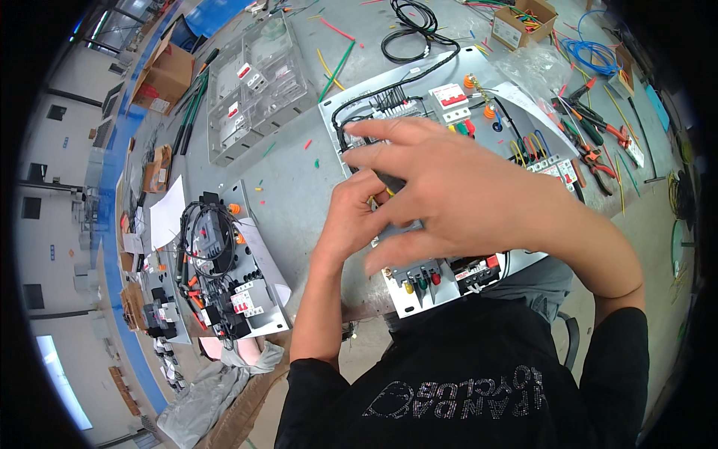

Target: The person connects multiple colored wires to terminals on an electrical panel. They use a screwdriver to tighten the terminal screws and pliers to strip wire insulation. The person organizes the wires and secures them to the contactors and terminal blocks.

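Both my hands are over the middle of a metal mounting plate (329, 112) fitted with electrical parts. My left hand (350, 213) has its fingers curled in a pinch; a bit of yellow shows at the fingertips, but what they hold is mostly hidden. Across it reaches my right hand (456, 187), fingers spread and slightly blurred, covering the plate's centre. Beyond the hands sit a white circuit breaker (450, 101) with red switches and a black cable bundle (374, 93). Nearest me on the plate are yellow, green and red capped terminals (423, 283).
At the left lies a second wired plate (265, 318) beside a person's arm. Behind it stands a clear-covered meter box (258, 90). Pliers (591, 153), a blue wire coil (591, 54) and a cardboard box of coloured tubing (523, 26) lie at the right. Coloured scraps are scattered about the table.
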Tool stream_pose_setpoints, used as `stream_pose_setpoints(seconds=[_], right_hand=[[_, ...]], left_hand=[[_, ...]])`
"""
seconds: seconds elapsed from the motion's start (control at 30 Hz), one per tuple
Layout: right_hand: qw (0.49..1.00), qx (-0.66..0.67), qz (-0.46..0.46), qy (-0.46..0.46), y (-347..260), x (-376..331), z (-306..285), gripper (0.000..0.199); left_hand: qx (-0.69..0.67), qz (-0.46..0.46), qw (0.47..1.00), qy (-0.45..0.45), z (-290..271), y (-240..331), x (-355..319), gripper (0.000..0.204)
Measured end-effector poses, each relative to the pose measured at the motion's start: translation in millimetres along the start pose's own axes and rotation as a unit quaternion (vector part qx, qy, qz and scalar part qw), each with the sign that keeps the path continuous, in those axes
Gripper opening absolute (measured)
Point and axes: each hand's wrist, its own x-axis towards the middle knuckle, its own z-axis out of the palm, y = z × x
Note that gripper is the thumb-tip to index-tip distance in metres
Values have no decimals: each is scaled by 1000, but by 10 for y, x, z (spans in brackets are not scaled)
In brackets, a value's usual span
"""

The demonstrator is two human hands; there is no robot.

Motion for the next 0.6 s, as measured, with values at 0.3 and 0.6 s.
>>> stream_pose_setpoints(seconds=[0.3,0.6], right_hand=[[981,-9,190,49,189,-47,-55,36],[980,53,190,-37,260,-76,32,38]], left_hand=[[128,90,987,27,19,83,14,11],[109,55,992,22,17,13,-30,19]])
